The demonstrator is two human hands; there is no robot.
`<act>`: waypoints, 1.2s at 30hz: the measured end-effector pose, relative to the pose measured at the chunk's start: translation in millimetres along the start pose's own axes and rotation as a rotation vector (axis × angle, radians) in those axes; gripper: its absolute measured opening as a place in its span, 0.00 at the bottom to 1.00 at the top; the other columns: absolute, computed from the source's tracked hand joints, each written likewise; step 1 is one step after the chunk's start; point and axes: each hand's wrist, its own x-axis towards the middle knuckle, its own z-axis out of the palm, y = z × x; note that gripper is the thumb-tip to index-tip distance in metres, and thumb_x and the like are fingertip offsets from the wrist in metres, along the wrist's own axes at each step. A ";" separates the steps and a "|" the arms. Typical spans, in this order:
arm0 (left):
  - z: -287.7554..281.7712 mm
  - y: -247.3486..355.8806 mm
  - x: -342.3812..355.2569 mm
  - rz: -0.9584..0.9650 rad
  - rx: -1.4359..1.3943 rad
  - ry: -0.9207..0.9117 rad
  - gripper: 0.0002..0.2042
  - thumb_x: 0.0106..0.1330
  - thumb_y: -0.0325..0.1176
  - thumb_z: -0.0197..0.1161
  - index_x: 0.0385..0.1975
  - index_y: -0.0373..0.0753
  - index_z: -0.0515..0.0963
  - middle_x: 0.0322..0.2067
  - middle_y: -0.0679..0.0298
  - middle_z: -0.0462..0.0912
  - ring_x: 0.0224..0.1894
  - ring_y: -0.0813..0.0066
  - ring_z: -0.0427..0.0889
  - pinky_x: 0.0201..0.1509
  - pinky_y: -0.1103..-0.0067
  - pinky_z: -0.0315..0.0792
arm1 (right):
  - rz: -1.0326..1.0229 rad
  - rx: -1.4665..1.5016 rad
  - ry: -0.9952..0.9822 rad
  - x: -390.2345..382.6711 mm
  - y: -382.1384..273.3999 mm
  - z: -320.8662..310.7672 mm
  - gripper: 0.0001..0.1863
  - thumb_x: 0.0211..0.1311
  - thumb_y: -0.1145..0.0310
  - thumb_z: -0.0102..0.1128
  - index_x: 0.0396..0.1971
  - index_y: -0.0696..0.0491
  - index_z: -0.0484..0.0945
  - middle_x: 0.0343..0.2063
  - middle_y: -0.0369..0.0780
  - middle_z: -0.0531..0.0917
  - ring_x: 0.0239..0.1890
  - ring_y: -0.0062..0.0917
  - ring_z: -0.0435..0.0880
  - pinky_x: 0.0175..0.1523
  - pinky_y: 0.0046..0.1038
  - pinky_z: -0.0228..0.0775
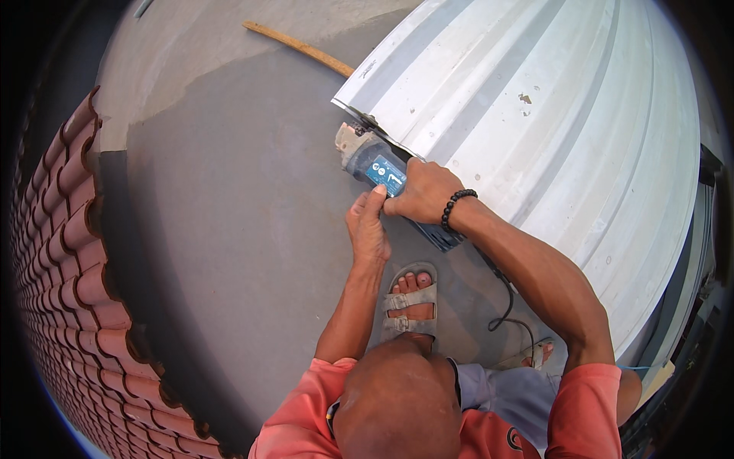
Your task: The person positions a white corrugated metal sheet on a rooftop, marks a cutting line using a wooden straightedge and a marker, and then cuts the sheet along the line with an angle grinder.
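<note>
A blue and dark angle grinder (388,174) sits at the near left edge of a white ribbed metal sheet (489,99). My right hand (428,191), with a black bead bracelet at the wrist, wraps around the grinder's body from the right. Beside it, my left hand (370,229) is closed against the near-left side of the tool, its thumb up by the label; its fingers are partly hidden. The grinder's worn head and guard (353,143) meet the sheet's edge near its corner. I cannot make out the disc clearly.
A dark cord (511,302) loops on the grey floor (229,199) near my sandalled foot (411,298). Beneath the sheet's far-left edge protrudes a wooden strip (298,47). Red roof tiles (84,283) run along the left, past a dark ledge.
</note>
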 end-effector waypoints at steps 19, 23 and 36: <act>-0.6 -10.4 -9.2 -0.016 0.014 -0.032 0.11 0.64 0.39 0.63 0.35 0.37 0.79 0.32 0.68 0.81 0.37 0.81 0.76 0.48 0.79 0.66 | -0.001 -0.021 -0.022 -9.9 9.9 -1.9 0.32 0.37 0.51 0.69 0.36 0.66 0.80 0.34 0.55 0.84 0.40 0.44 0.86 0.46 0.36 0.79; 1.7 -10.9 -11.5 -0.014 0.021 -0.038 0.11 0.64 0.39 0.63 0.36 0.37 0.79 0.33 0.67 0.81 0.37 0.81 0.77 0.48 0.78 0.66 | 0.004 -0.029 -0.022 -12.5 11.4 -2.4 0.33 0.37 0.51 0.69 0.38 0.66 0.79 0.34 0.55 0.84 0.40 0.44 0.86 0.46 0.35 0.79; 12.0 -5.6 -21.5 -0.040 -0.023 -0.017 0.11 0.64 0.36 0.64 0.35 0.33 0.77 0.32 0.66 0.79 0.36 0.82 0.74 0.45 0.82 0.67 | 0.005 -0.015 -0.026 -18.8 15.0 -1.9 0.34 0.36 0.50 0.70 0.38 0.66 0.79 0.34 0.55 0.84 0.39 0.43 0.86 0.45 0.34 0.79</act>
